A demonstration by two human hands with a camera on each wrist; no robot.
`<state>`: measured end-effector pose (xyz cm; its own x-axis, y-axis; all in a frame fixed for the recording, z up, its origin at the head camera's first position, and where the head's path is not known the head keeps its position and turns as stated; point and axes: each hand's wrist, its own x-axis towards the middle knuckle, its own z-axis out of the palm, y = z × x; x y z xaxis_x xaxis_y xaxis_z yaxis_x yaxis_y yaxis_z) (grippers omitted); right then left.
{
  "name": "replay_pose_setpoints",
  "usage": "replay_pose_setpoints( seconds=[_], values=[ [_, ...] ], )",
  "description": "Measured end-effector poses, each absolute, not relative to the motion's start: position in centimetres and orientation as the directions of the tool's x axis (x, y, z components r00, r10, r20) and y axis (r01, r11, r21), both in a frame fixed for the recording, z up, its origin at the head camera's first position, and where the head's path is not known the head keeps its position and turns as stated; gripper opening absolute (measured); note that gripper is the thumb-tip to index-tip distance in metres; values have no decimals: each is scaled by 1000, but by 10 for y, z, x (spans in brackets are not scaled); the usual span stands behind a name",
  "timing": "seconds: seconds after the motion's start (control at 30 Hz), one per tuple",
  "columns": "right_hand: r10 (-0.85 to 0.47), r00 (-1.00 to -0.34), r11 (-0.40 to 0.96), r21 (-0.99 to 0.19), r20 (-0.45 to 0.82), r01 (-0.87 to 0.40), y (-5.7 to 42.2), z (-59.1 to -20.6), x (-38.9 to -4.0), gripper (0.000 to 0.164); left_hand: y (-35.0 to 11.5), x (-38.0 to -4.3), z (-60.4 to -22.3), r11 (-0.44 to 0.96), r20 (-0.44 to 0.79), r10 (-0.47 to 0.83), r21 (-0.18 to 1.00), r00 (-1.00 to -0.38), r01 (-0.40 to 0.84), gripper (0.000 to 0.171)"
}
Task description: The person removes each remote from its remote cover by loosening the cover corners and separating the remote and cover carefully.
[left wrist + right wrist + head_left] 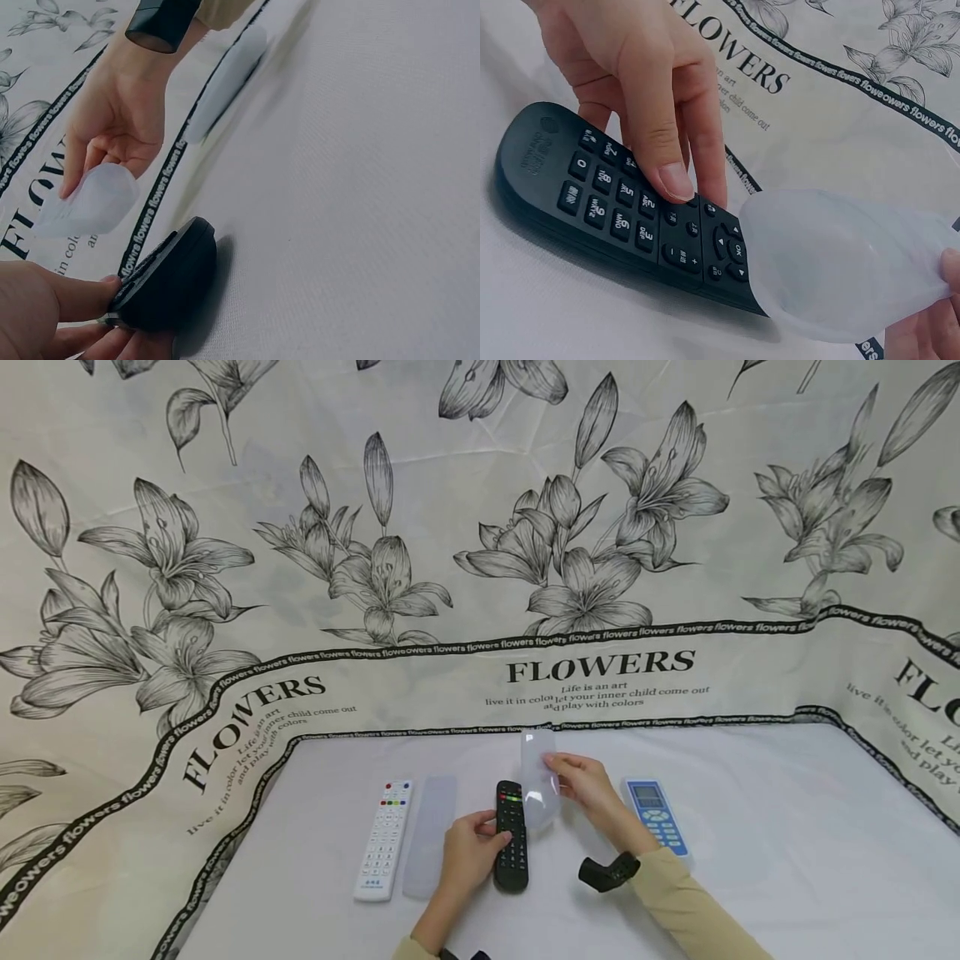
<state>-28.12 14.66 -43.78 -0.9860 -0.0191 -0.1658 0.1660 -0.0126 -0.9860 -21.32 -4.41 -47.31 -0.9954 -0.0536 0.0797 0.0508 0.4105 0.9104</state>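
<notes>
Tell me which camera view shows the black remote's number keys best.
The right wrist view: the number keys on the black remote look large and mostly readable. The head view shows them tiny; the left wrist view catches the remote at a steep slant, its keys unreadable.

Right wrist view: black remote (630,214), top hidden behind sleeve (832,262); right grip (934,326) cut off.

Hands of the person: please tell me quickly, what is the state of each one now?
Left hand: closed, holding the black remote between thumb and fingers.
Right hand: closed, pinching the translucent cover.
</notes>
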Motion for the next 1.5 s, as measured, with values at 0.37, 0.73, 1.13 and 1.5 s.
replay_pose_setpoints(
  seconds=[0.37,0.73,1.13,1.5],
  values=[
    [-16,-985,-1,-985,-171,171,143,-439,-279,40,-47,-216,-469,505,55,-109,863,-992,-8,34],
    [-29,-988,22,-988,-151,150,145,-437,-277,42,-48,-216,-463,598,80,-118,802,-990,-7,26],
    [-64,-985,-50,-985,-163,166,144,-432,-273,48,-43,-215,-455,321,87,236,933,-968,162,46],
    [-119,-978,-174,-966,-173,192,145,-430,-270,48,-26,-215,-458,149,32,254,986,-967,72,31]
  ],
)
